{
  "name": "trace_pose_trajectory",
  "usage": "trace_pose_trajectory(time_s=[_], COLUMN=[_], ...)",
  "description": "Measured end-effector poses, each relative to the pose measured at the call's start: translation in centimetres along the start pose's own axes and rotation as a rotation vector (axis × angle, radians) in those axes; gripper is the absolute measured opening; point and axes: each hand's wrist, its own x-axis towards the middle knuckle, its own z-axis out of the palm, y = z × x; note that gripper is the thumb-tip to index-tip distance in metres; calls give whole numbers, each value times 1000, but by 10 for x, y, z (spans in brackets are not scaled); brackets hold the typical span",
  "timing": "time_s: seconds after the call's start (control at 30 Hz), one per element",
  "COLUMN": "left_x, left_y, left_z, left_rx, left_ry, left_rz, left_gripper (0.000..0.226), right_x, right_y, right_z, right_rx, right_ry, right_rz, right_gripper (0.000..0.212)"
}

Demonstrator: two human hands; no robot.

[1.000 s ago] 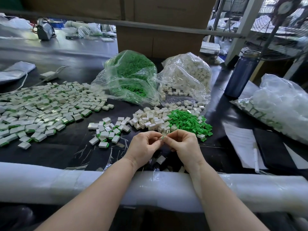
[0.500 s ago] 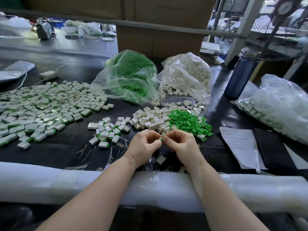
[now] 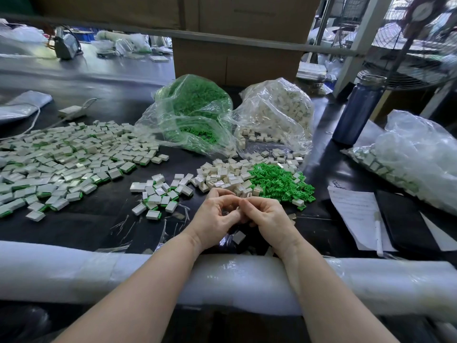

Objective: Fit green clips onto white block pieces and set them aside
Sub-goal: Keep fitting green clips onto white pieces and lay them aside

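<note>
Both hands, the left hand [image 3: 214, 219] and right hand [image 3: 265, 216], are curled fingertip to fingertip above the glossy black bench [image 3: 99, 219]; what is pinched cannot be told. Boxy white blocks [image 3: 223, 178] and jagged green clips [image 3: 279, 183] are heaped just beyond.

A dark, glossy worktable [image 3: 74, 226] fills the view, its near edge wrapped in a white foam roll [image 3: 247, 276]. Brown cardboard boxes [image 3: 237, 58] stand at the far side, behind a grey metal rail [image 3: 235, 40] running across the frame. To the right a white post [image 3: 358, 40] rises beside a wire-guarded fan [image 3: 420, 45] — daylight comes in pale and hazy there. Further left, another grey bench [image 3: 86, 70] reflects the light.
</note>
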Motion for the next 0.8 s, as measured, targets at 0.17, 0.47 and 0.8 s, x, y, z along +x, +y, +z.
trace_pose_trajectory(time_s=[0.17,0.47,0.8], left_x=[0,0,-1], left_y=[-1,-1,-2], left_z=[0,2,2], left_rx=[50,100,140], left_ry=[-22,-56,-87], left_rz=[16,53,48], left_gripper=[25,28,19], right_x=[-1,-2,-3], right_y=[-1,0,0], right_z=[-1,-2,-3], right_rx=[83,137,125], right_ry=[-8,23,38], right_rz=[7,55,66], right_gripper=[15,17,19])
